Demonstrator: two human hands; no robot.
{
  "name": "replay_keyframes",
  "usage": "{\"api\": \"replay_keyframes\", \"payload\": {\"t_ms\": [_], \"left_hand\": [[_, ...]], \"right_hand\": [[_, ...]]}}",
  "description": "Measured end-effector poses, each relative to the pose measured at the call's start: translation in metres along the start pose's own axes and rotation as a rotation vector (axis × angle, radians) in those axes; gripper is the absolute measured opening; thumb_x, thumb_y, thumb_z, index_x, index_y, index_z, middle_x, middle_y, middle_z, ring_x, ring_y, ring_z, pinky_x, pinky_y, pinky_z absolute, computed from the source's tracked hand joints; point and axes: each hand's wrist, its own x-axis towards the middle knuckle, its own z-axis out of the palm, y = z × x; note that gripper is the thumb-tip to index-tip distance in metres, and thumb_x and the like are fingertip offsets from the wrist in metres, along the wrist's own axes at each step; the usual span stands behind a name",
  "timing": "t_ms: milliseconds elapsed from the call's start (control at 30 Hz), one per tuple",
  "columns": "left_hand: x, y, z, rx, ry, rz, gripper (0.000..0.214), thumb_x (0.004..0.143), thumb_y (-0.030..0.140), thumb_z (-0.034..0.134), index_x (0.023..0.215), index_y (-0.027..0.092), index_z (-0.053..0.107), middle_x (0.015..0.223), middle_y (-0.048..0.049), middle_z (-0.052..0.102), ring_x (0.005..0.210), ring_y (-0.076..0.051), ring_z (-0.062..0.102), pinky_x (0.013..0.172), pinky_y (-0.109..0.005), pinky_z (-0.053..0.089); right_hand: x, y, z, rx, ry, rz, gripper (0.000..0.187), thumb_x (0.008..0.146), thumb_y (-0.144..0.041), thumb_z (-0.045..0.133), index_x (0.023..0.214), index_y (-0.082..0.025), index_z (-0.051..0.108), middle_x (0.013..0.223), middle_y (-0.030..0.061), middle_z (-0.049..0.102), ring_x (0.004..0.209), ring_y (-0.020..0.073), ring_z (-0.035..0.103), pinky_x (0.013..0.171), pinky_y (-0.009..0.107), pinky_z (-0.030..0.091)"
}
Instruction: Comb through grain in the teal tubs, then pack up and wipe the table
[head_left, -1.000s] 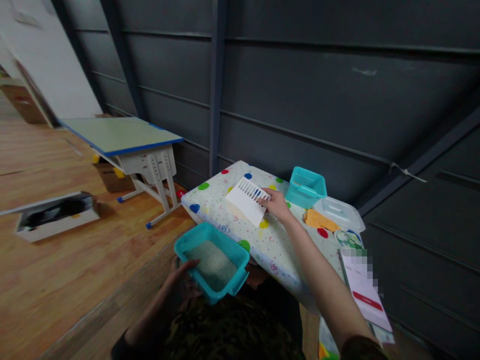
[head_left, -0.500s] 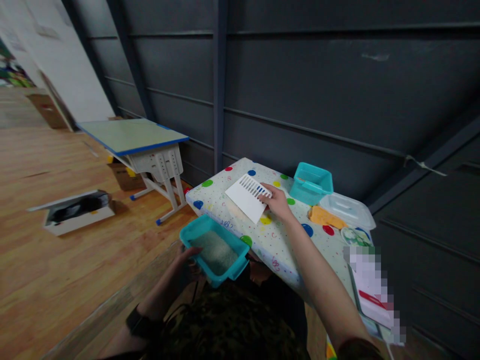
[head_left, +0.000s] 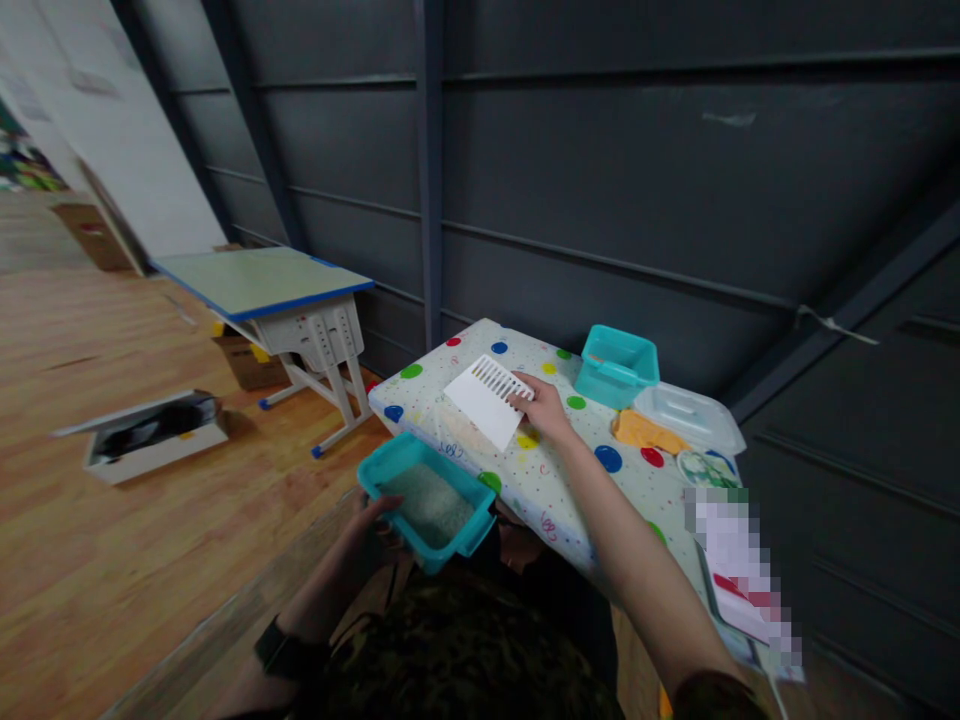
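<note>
My right hand [head_left: 541,408] grips a white slotted scraper [head_left: 485,399] and holds it tilted on the spotted tablecloth [head_left: 525,470], near the table's left end. My left hand [head_left: 373,517] holds a teal bin [head_left: 426,499] with white rice in it, below the table's near edge and over my lap. A thin patch of rice lies on the cloth just under the scraper.
A second teal bin [head_left: 617,365] stands at the back of the table beside a clear lid [head_left: 688,416], an orange cloth [head_left: 647,431] and a small round dish [head_left: 705,468]. Papers [head_left: 739,570] lie at the right. A blue-edged desk [head_left: 262,285] and an open box [head_left: 146,435] stand on the wooden floor at left.
The view has shifted slightly. The scraper in my right hand has slid a little towards the table's near-left edge. The bin in my left hand stays under that edge.
</note>
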Motion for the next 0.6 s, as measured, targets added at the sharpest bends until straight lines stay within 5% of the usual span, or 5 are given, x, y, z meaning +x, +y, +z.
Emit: {"api": "replay_keyframes", "payload": {"t_ms": [200, 400, 600], "left_hand": [[-0.0069, -0.0002, 0.0057, 0.075, 0.012, 0.037, 0.067, 0.088, 0.031, 0.083, 0.144, 0.033, 0.047, 0.083, 0.0002, 0.057, 0.060, -0.022, 0.063, 0.060, -0.041, 0.063], [-0.0034, -0.0037, 0.0061, 0.058, 0.047, 0.049, 0.064, 0.086, 0.030, 0.083, 0.142, 0.031, 0.051, 0.085, -0.0020, 0.058, 0.063, -0.023, 0.066, 0.057, -0.038, 0.062], [0.0024, -0.0075, 0.0082, 0.048, 0.107, 0.051, 0.063, 0.084, 0.028, 0.083, 0.139, 0.032, 0.054, 0.080, -0.0003, 0.059, 0.060, -0.023, 0.066, 0.054, -0.038, 0.061]], "right_hand": [[-0.0031, -0.0019, 0.0006, 0.076, -0.110, 0.019, 0.060, 0.069, -0.037, 0.090, 0.126, -0.018, 0.085, 0.103, 0.0069, 0.085, 0.083, 0.0247, 0.073, 0.075, 0.037, 0.061], [-0.0011, -0.0016, -0.0012, 0.078, -0.003, 0.051, 0.063, 0.069, -0.032, 0.086, 0.130, -0.019, 0.084, 0.107, 0.0083, 0.085, 0.086, 0.0261, 0.074, 0.076, 0.039, 0.063], [-0.0027, 0.0006, 0.0042, 0.069, -0.063, 0.050, 0.057, 0.067, -0.034, 0.087, 0.122, -0.019, 0.086, 0.104, 0.0077, 0.085, 0.087, 0.0268, 0.074, 0.071, 0.036, 0.061]]}}
